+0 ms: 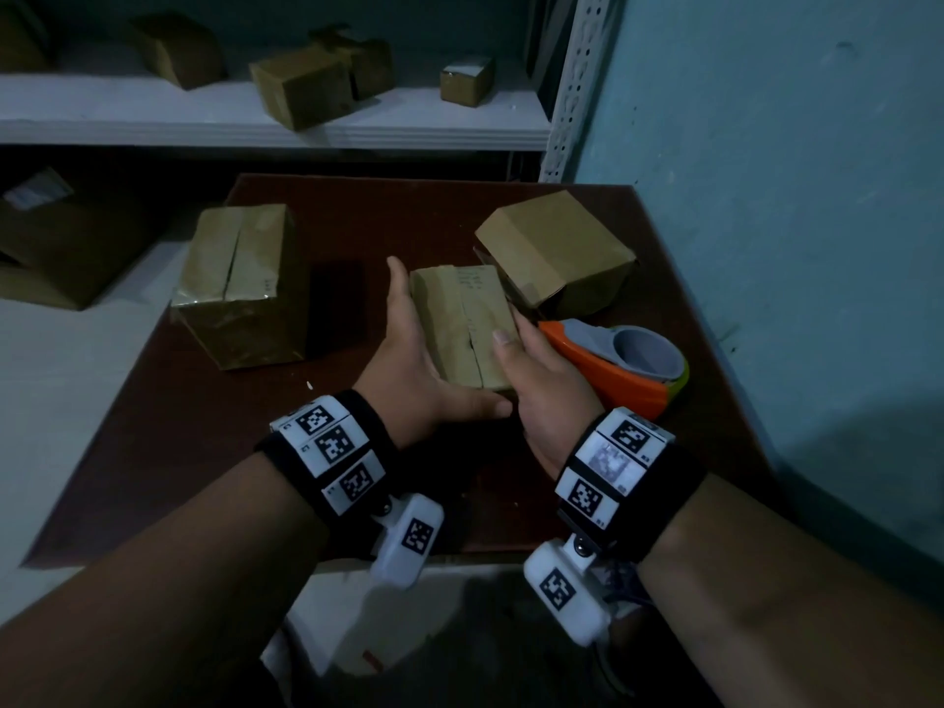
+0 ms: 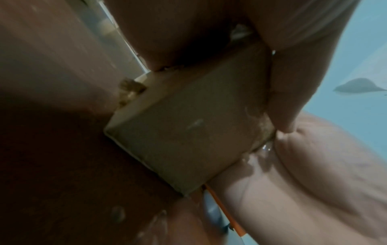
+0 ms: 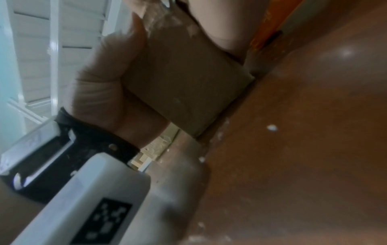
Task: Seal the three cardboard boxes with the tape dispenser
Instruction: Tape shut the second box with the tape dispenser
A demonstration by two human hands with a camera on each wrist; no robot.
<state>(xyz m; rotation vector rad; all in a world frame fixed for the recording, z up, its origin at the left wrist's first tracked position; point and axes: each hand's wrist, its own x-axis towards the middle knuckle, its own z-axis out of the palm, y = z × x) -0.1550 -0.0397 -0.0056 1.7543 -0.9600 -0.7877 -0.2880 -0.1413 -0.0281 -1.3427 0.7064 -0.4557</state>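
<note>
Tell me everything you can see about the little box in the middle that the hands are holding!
The little box is brown cardboard, long and narrow, lying flat on the dark table. Its top flaps meet in a seam down the middle, open at the near end, with faint writing beside it. The left hand lies along its left side, thumb round the near end. The right hand holds its right side, thumb on top. The orange tape dispenser sits just right of it.

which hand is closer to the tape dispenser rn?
Right. The right hand holds the small box's right side, with the tape dispenser just beyond its knuckles. The left hand holds the box's left side, so the box lies between it and the dispenser.
</note>
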